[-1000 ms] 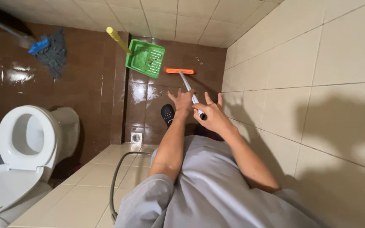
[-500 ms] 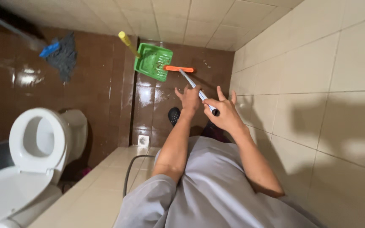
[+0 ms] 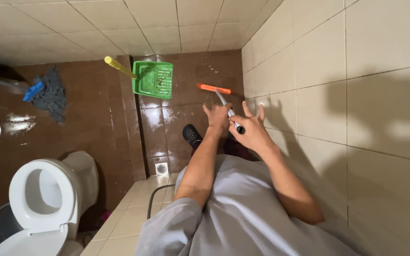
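Note:
A floor squeegee with an orange blade (image 3: 213,88) and a pale handle (image 3: 223,100) reaches down to the brown tiled floor by the wall. My left hand (image 3: 217,121) is closed round the handle from the left. My right hand (image 3: 253,132) holds the handle's black upper end between thumb and palm, with the other fingers spread. Both forearms stretch out over my grey shirt (image 3: 243,213). My black shoe (image 3: 191,136) shows just below the hands.
A green dustpan (image 3: 153,78) with a yellow handle and a blue-headed grey mop (image 3: 46,93) lie on the brown floor. A white toilet (image 3: 41,199) with its seat open stands at the left beside a grey bucket (image 3: 0,223). A floor drain (image 3: 161,168), a dark hose (image 3: 153,199) and a beige tiled wall (image 3: 347,95) are near.
The view has swung a little left, so the toilet, dustpan and mop sit further right in the frame. Both hands keep their hold on the squeegee handle.

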